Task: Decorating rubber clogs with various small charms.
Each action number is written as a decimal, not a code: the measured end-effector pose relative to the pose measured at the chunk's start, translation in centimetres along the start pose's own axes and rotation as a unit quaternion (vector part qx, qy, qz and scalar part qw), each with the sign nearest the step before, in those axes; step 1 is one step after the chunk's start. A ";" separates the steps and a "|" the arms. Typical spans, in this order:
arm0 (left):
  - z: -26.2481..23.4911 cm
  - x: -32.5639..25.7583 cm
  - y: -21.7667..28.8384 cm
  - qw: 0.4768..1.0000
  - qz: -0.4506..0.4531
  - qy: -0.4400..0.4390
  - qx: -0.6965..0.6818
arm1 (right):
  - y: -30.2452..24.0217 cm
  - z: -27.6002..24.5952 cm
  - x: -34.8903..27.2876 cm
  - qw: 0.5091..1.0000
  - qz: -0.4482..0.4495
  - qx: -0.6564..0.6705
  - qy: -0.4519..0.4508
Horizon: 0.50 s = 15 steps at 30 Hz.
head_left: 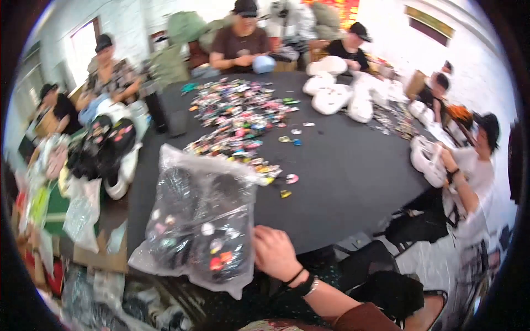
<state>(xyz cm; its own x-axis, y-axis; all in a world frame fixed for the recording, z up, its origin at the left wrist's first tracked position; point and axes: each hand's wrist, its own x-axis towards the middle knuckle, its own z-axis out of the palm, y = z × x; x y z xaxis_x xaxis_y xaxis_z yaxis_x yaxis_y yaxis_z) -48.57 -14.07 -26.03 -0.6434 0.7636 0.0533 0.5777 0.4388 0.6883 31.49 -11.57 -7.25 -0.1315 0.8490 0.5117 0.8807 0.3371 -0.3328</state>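
Observation:
A clear plastic bag (207, 190) of black clogs is tilted at the table's near edge, its lower end over my lap. Colourful charms (221, 259) dot the clogs and show through the film. At the bag's right edge my right hand (276, 252) is closed on the plastic, its fingertips partly hidden by the bag. My left hand does not show. Beyond the bag spreads a heap of small multicoloured charms (237, 118), with a yellow charm (285, 194) and a pink-and-white one (292, 179) lying apart near me.
The dark table (342, 165) stretches ahead. White clogs (331, 99) are piled at its far right. A black bottle (154, 107) stands at the left, near bagged black clogs (102, 146). Several people sit around; one at the right holds a white clog (429, 160).

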 end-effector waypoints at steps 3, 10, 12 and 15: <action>5.4 4.9 6.4 0.995 0.061 -0.037 -0.073 | 0.4 -0.8 -1.0 1.000 -0.005 -0.015 0.024; 15.9 -9.6 33.9 0.975 0.132 -0.025 -0.178 | 1.1 -1.5 -2.2 0.999 -0.004 -0.017 0.035; 14.3 -18.9 45.0 0.970 0.137 0.005 -0.202 | 0.4 -1.1 -1.6 0.999 -0.016 -0.001 0.039; 13.4 -27.8 55.4 0.960 0.141 0.036 -0.240 | 0.3 -0.5 -1.4 0.999 -0.021 0.009 0.035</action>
<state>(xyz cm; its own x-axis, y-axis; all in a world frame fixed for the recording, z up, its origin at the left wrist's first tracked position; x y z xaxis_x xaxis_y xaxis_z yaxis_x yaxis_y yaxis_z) 8.05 -4.64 0.98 -0.5383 0.7780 0.3239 0.4469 -0.0624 0.8924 32.14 -12.88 -7.67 -0.1359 0.8033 0.5799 0.8667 0.3800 -0.3232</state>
